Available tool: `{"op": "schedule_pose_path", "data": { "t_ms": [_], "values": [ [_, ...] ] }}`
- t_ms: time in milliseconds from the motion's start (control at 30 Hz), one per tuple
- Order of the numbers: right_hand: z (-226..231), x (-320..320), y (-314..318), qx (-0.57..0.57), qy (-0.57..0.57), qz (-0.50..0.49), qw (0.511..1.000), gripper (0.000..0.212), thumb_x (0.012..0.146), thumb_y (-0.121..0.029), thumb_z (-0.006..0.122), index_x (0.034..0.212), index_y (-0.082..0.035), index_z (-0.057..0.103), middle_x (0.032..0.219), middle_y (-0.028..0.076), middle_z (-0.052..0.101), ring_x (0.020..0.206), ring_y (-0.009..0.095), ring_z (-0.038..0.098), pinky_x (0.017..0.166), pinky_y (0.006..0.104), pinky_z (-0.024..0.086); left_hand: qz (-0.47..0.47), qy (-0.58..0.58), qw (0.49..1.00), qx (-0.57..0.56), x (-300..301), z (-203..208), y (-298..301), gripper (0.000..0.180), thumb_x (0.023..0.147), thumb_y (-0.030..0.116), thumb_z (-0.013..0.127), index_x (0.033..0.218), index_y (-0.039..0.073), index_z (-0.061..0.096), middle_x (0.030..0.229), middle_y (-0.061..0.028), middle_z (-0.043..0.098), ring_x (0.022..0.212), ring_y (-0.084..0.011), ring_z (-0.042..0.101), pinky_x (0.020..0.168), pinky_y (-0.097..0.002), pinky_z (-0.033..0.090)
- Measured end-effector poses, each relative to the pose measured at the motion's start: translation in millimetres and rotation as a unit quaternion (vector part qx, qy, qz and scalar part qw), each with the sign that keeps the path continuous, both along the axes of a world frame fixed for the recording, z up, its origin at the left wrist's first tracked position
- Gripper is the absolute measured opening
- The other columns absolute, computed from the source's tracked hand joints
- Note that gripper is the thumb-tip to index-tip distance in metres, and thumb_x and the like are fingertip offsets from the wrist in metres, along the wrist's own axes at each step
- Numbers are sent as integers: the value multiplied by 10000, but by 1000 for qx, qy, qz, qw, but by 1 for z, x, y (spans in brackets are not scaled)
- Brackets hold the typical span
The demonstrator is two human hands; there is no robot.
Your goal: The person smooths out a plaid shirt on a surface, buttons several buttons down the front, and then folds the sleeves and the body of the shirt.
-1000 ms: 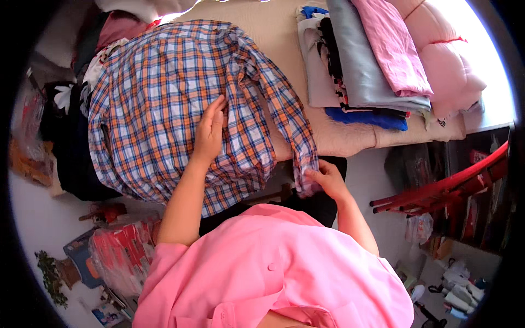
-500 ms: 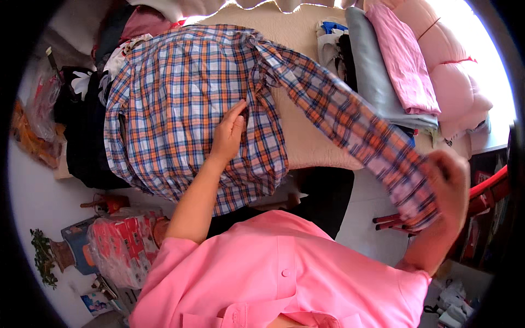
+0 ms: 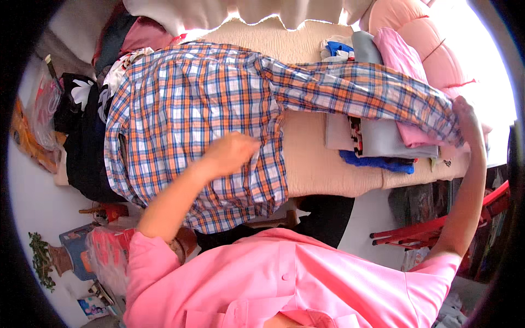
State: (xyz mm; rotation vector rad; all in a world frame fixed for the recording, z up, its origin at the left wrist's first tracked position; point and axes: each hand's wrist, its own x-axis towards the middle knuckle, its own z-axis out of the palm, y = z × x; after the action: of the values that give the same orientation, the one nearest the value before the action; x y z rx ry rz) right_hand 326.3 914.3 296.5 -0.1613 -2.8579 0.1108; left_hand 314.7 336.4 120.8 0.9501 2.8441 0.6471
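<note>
A plaid shirt [image 3: 186,109] in orange, white and blue lies spread over a beige bed cover. My left hand [image 3: 232,153] is on the body of the shirt near its right side, fingers curled together at a bit of the cloth; slight blur softens the fingertips. Far to the right, my right hand [image 3: 466,115] grips the cuff end of the long sleeve. That sleeve [image 3: 361,90] stretches out from the shoulder toward the right, passing over a stack of folded clothes. The shirt's other sleeve does not show clearly.
Under and around the sleeve are a folded pink garment [image 3: 402,54], a grey one [image 3: 388,139] and a blue one [image 3: 377,161]. A puffy pink cushion [image 3: 404,24] sits at the far right. Dark clothes [image 3: 87,147] lie left; a red folding frame [image 3: 437,227] stands lower right.
My right hand has swung the sleeve up and outward, from hanging near my side to lying over the folded clothes. My left hand has gone from flat to curled, slightly lower.
</note>
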Motion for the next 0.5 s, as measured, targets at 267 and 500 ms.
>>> {"op": "schedule_pose_path", "data": {
  "t_ms": [267,500],
  "values": [
    [1,17,-47,-141,36,2,989,163,910,-132,487,845,17,497,692,61,433,670,132,414,634,275,393,-13,256,965,51,-236,34,37,214,885,219,490,932,78,644,913,-102,658,923,-308,595,829,-412,435],
    [37,49,-79,-219,3,60,974,234,880,-224,554,828,-3,496,739,-17,460,711,70,409,619,210,346,52,-75,954,-284,-307,17,23,191,822,258,540,920,133,647,1000,-57,648,961,-280,586,861,-425,414]
  ]
}}
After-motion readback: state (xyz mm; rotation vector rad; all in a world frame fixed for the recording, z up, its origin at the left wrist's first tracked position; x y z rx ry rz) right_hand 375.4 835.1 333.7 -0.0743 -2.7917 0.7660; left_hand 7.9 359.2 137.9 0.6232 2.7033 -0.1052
